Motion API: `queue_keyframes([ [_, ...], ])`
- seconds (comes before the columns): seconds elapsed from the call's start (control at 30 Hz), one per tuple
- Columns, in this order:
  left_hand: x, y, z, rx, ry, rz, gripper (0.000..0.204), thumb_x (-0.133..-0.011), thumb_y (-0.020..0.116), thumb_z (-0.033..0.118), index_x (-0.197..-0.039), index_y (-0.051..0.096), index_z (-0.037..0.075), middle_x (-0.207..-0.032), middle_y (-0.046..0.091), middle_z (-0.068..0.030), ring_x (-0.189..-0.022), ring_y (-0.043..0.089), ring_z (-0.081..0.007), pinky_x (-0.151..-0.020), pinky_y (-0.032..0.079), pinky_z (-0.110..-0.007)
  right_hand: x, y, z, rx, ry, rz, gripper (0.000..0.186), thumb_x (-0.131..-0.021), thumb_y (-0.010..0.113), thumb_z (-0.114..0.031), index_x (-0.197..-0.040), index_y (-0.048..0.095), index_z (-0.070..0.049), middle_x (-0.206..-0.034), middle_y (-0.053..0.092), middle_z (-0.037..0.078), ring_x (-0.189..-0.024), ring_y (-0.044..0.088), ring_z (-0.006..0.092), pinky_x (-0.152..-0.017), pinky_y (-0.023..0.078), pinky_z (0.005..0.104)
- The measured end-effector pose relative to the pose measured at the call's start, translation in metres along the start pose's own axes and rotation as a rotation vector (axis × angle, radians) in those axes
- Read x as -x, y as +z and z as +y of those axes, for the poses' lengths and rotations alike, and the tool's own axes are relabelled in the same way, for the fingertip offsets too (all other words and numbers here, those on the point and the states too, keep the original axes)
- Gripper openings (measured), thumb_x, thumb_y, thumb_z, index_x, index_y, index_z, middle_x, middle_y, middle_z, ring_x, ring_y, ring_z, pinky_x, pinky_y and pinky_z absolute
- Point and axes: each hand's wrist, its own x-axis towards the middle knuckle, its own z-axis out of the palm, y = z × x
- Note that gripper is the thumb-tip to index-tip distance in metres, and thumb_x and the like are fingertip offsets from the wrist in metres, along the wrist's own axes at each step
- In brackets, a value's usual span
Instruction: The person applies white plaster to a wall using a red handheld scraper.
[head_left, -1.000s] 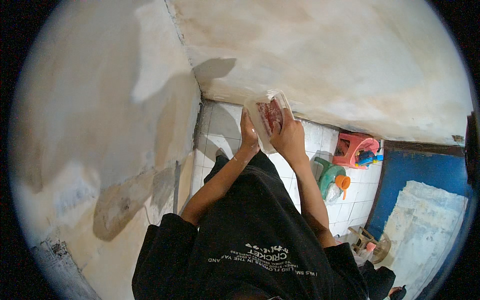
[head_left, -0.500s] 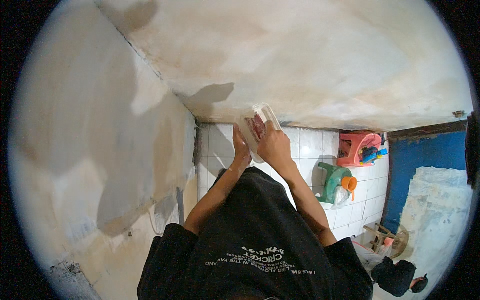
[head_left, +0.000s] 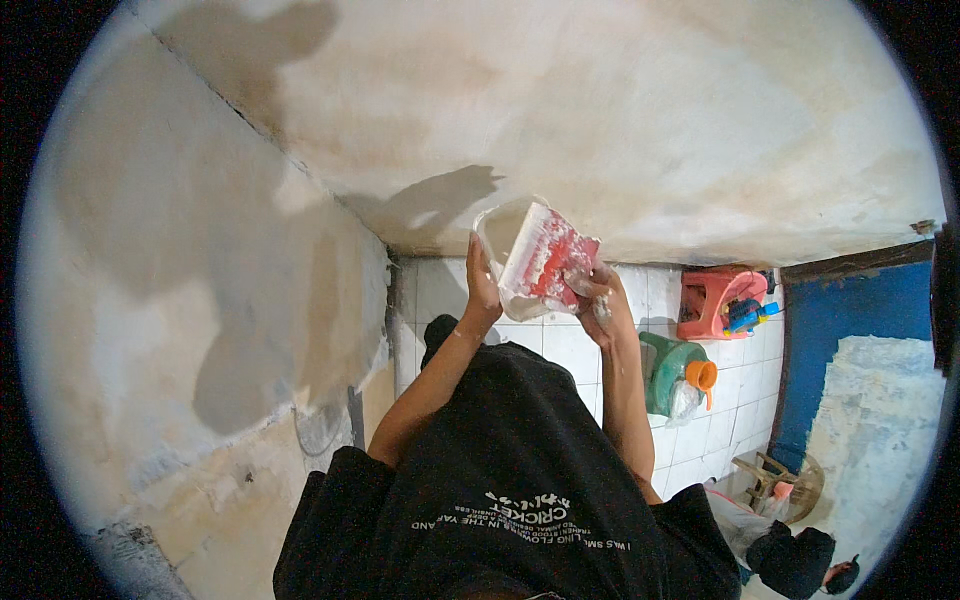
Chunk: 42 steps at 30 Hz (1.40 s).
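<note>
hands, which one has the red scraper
The right hand grips the red scraper; the left hand differs, holding the tub.

1. The left hand (head_left: 483,288) holds a whitish tub (head_left: 500,230) by its side.
2. The right hand (head_left: 606,305) grips a red spreader (head_left: 560,258), smeared white, over the tub.
3. A pink stool (head_left: 705,302) and a green stool (head_left: 678,357) bearing an orange cup (head_left: 702,375) stand on white tiles (head_left: 737,375).
</note>
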Motion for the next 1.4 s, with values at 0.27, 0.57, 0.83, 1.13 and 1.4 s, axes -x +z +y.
queue_keyframes([
  [0.27,0.001,-0.046,-0.004,-0.104,0.106,0.075,0.048,-0.098,0.034,0.042,-0.126,0.047,0.005,-0.116,0.057,-0.0096,-0.107,0.056,-0.0215,-0.092,0.046,-0.035,0.007,0.013,-0.008,-0.335,-0.027,0.056,0.031,-0.088,0.052,-0.013,-0.115,0.052,0.001,-0.109,0.061,0.013,-0.096,0.062,0.0242,-0.078,0.054,0.0376],
  [0.57,0.054,-0.060,0.047,-0.113,0.016,0.295,0.056,-0.096,0.031,0.050,-0.132,0.041,0.007,-0.127,0.050,-0.0121,-0.115,0.051,-0.0273,-0.099,0.041,-0.041,-0.140,0.010,0.006,-0.334,-0.195,0.107,0.022,-0.091,0.045,-0.013,-0.099,0.054,0.005,-0.090,0.061,0.017,-0.084,0.061,0.0286,-0.077,0.051,0.0421],
  [0.83,0.065,-0.060,0.043,-0.165,0.052,0.454,0.062,-0.096,0.028,0.052,-0.137,0.036,0.006,-0.135,0.044,-0.0130,-0.122,0.045,-0.0282,-0.103,0.037,-0.041,-0.152,0.067,-0.104,-0.495,-0.009,0.113,0.028,-0.088,0.030,0.007,-0.107,0.032,0.028,-0.113,0.043,0.039,-0.113,0.046,0.0471,-0.098,0.045,0.0564],
  [1.13,0.064,-0.073,0.042,-0.099,0.081,0.317,0.061,-0.096,0.030,0.053,-0.136,0.036,0.008,-0.135,0.044,-0.0128,-0.121,0.046,-0.0294,-0.102,0.038,-0.043,-0.120,0.019,-0.045,-0.208,0.048,0.037,0.027,-0.084,0.032,0.006,-0.102,0.046,0.021,-0.115,0.051,0.036,-0.105,0.055,0.0419,-0.100,0.045,0.0441],
  [1.4,0.078,-0.108,0.052,-0.127,0.171,0.319,0.056,-0.097,0.029,0.050,-0.134,0.037,0.008,-0.134,0.044,-0.0121,-0.120,0.046,-0.0305,-0.102,0.039,-0.045,-0.169,0.059,-0.085,-0.389,0.070,0.035,0.036,-0.091,0.026,0.005,-0.119,0.029,0.027,-0.123,0.039,0.040,-0.115,0.048,0.0432,-0.099,0.048,0.0400],
])
